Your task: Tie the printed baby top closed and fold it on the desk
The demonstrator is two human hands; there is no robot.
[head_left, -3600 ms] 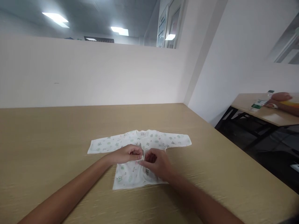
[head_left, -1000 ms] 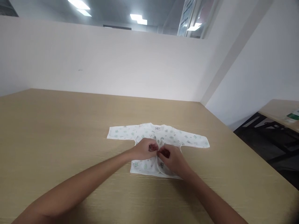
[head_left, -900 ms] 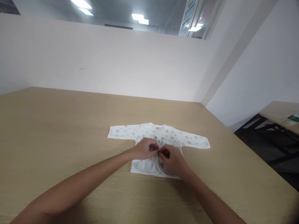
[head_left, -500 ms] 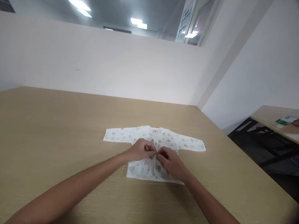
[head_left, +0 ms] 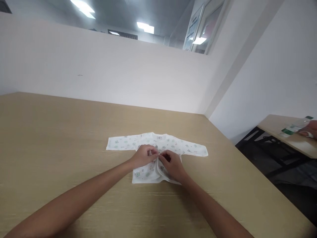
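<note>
While the left forearm (head_left: 81,198) enters from the lower left of the frame and the right forearm (head_left: 213,205) from the bottom, right of center, both hands come together just below the middle. Thumb and fingertips of the left hand (head_left: 145,156) are pinched on the front edge of a small white printed shirt (head_left: 163,143); the right hand (head_left: 172,163) pinches the same edge just beside it, though the exact bit of cloth between the fingertips is too small to tell. The shirt lies at lower center on a wooden table (head_left: 74,132), sleeves spread to either side, neckline toward the far edge. On a second table (head_left: 274,123) at the frame's right, another person's hand (head_left: 310,128) is by a tilted clear bottle (head_left: 293,128). Beyond stands a white wall (head_left: 119,72).
</note>
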